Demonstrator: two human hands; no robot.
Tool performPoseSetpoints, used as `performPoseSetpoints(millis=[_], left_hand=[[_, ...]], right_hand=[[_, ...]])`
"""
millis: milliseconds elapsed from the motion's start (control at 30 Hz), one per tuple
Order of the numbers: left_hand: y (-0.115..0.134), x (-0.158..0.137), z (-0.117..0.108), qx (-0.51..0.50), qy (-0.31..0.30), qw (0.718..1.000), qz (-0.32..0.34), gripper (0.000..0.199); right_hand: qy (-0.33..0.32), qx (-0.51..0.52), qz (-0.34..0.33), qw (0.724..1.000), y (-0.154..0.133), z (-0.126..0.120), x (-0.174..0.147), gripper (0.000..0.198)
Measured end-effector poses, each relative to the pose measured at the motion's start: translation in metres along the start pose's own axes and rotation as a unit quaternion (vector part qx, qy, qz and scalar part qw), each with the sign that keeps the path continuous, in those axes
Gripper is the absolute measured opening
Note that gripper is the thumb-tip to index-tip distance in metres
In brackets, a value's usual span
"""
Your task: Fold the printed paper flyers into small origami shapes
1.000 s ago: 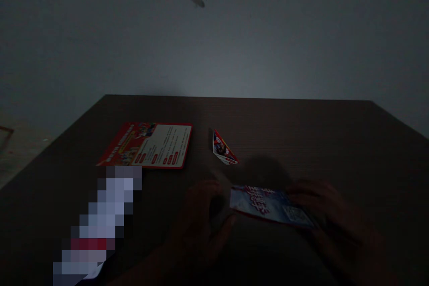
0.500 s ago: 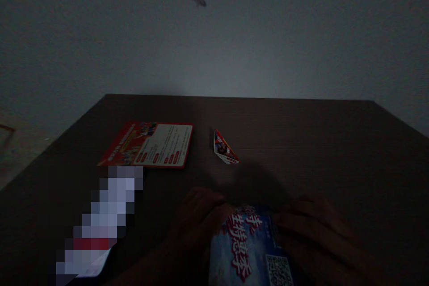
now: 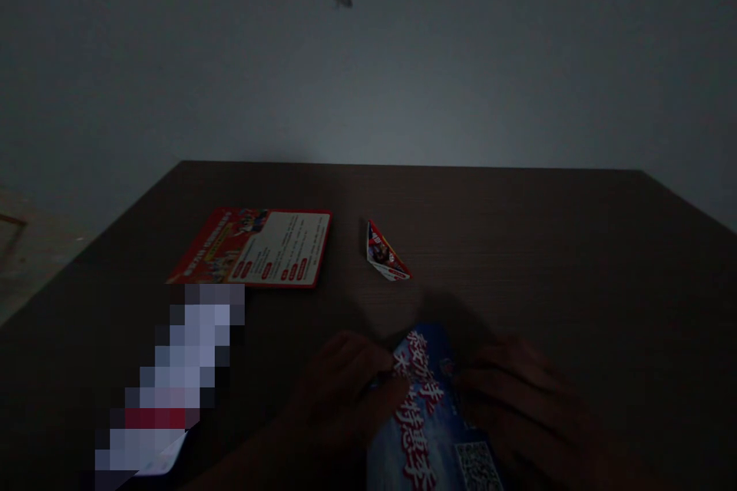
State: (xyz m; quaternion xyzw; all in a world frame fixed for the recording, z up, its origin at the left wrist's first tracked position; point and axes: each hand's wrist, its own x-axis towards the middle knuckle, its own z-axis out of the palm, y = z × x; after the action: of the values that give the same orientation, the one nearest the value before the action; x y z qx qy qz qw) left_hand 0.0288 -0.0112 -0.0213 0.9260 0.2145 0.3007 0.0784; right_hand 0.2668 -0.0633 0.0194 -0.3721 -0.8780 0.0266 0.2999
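A blue printed leaflet (image 3: 411, 430) with large red-and-white characters and a QR code lies at the bottom centre, its near end cut off by the frame. On its upper left edge, my left hand (image 3: 345, 383) pinches the paper between thumb and fingers. My right hand (image 3: 530, 391) lies along the leaflet's right side, fingers stretched out and touching it; its thumb is hard to see in the dim light. Beyond both hands, a small folded paper triangle (image 3: 387, 255), red and white, rests on the table.
The dark wooden table (image 3: 518, 238) reaches a grey wall (image 3: 461, 54). At the left lies a red-and-white printed card or booklet (image 3: 276, 249). Nearer to me is a bright, pixelated object, probably a phone (image 3: 166, 399).
More of the leaflet's far end shows, extending farther from me with extra characters visible. My left thumb now lies over its left edge. The triangle and the printed card stay put.
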Motion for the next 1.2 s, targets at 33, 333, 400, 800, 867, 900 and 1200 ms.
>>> performPoseSetpoints(millis=[33, 333, 400, 800, 867, 900, 1200], left_hand=[[0.000, 0.000, 0.000, 0.004, -0.008, 1.000, -0.004, 0.007], [0.000, 0.000, 0.001, 0.016, -0.068, 0.997, -0.036, 0.020], [0.000, -0.001, 0.000, 0.009, -0.081, 0.996, -0.038, 0.021], [0.009, -0.004, -0.003, -0.001, -0.046, 0.997, -0.066, 0.019], [0.008, -0.006, -0.002, 0.003, -0.030, 0.997, -0.064, 0.022], [0.008, -0.006, -0.002, 0.003, -0.028, 0.997, -0.067, 0.023], [0.003, -0.013, 0.000, -0.016, -0.103, 0.985, -0.134, 0.013]], right_hand=[[-0.008, 0.004, 0.005, 1.000, 0.001, 0.002, -0.001, 0.028], [-0.108, 0.064, 0.082, 0.989, 0.006, 0.011, -0.017, 0.015], [-0.126, 0.072, 0.090, 0.985, 0.007, 0.013, -0.019, 0.011], [-0.180, 0.062, 0.096, 0.977, 0.011, 0.013, -0.016, 0.028], [-0.180, 0.069, 0.103, 0.976, 0.012, 0.015, -0.017, 0.030], [-0.179, 0.074, 0.108, 0.975, 0.012, 0.016, -0.018, 0.031], [-0.144, 0.096, 0.160, 0.972, 0.010, 0.017, -0.017, 0.031]])
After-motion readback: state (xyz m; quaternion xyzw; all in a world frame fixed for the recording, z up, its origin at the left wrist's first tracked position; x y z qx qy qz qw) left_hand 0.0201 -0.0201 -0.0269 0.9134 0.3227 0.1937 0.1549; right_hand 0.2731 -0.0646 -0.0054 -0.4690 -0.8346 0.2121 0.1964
